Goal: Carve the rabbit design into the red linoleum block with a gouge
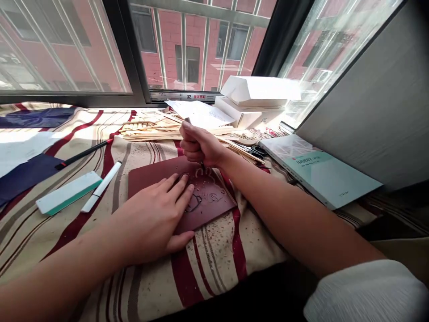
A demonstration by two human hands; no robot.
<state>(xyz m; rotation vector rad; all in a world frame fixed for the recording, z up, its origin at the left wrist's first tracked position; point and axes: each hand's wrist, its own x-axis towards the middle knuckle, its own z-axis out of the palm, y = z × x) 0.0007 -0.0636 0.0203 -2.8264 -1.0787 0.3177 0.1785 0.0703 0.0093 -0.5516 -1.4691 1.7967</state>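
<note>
A dark red-brown carving board [150, 174] lies on the striped cloth, with carved and drawn lines and small shavings on its right part. My left hand [161, 210] rests flat on it, fingers stretched forward and thumb along the near edge. Above the board's far right part, my right hand [201, 145] is closed in a fist around a carving tool [187, 120]. Its handle end pokes out over the fist, and the thin shaft points down at pale carved loops. The fist hides most of the tool, and the exact cutting tip is hard to make out.
Left of the board lie a white marker [102, 185], a white-and-green box [69, 192] and a black pen [85, 153]. Wooden strips [150, 132], papers [201, 112] and a white box [251, 114] sit by the window. Scissors [256, 154] and a book [321, 170] lie right.
</note>
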